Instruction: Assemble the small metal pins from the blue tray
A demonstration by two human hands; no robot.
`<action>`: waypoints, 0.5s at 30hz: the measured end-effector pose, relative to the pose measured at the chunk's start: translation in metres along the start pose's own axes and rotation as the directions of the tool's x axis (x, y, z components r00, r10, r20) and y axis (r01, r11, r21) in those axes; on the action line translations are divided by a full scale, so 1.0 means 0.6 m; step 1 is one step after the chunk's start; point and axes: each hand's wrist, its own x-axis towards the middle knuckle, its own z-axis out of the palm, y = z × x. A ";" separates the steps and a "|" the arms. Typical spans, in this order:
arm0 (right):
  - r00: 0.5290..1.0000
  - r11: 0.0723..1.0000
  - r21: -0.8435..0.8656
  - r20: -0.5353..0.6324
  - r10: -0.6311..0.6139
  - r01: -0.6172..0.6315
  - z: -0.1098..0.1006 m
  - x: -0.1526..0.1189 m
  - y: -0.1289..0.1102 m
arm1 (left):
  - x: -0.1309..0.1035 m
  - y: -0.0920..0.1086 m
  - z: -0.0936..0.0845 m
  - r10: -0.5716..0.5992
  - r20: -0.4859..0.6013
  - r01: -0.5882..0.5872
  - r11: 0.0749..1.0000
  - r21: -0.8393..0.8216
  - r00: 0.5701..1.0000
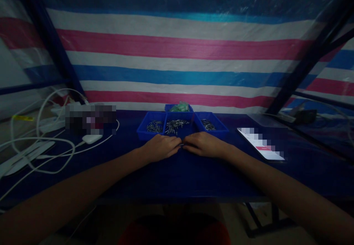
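My left hand (pixel 161 147) and my right hand (pixel 205 144) meet fingertip to fingertip just above the blue table, in front of the bins. Both are closed in a pinch around a small thin metal piece (pixel 181 145), which glints between them; most of it is hidden by the fingers. Behind my left hand stands a blue bin (pixel 142 130) with many slim metal pieces (pixel 155 126). A pile of similar metal pieces (pixel 176 125) lies in the middle. Near my right hand, another blue bin (pixel 222 126) holds more such pieces (pixel 207 124).
Green plastic packets (pixel 181 107) fill a bin at the back. To the right lies a lit phone (pixel 261 145). White cables (pixel 59 169), a white charger (pixel 92 137) and a blurred-out object crowd the left. Blue frame posts and a striped sheet (pixel 177 48) enclose the table (pixel 177 180).
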 end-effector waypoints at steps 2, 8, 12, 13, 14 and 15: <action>1.000 1.000 -0.011 0.004 -0.002 0.002 0.001 0.001 0.001 | 0.000 0.000 0.001 -0.005 -0.002 0.005 1.000 0.009 1.000; 0.999 0.997 -0.059 -0.024 0.047 -0.049 -0.009 -0.001 0.005 | 0.001 0.002 -0.008 -0.037 0.008 0.037 0.999 0.004 0.999; 0.996 0.994 -0.076 -0.031 0.080 -0.082 -0.013 -0.002 0.004 | 0.002 0.002 -0.010 -0.059 0.006 0.059 0.998 0.008 0.998; 0.996 0.993 -0.079 -0.030 0.086 -0.088 -0.012 -0.002 0.004 | 0.002 0.001 -0.010 -0.063 0.006 0.063 0.998 0.015 0.998; 0.995 0.992 -0.082 -0.028 0.092 -0.094 -0.012 -0.002 0.004 | 0.002 0.001 -0.009 -0.065 0.006 0.065 0.998 0.021 0.998; 0.995 0.992 -0.084 -0.026 0.096 -0.098 -0.011 -0.001 0.004 | 0.002 0.001 -0.008 -0.064 0.006 0.064 0.998 0.028 0.998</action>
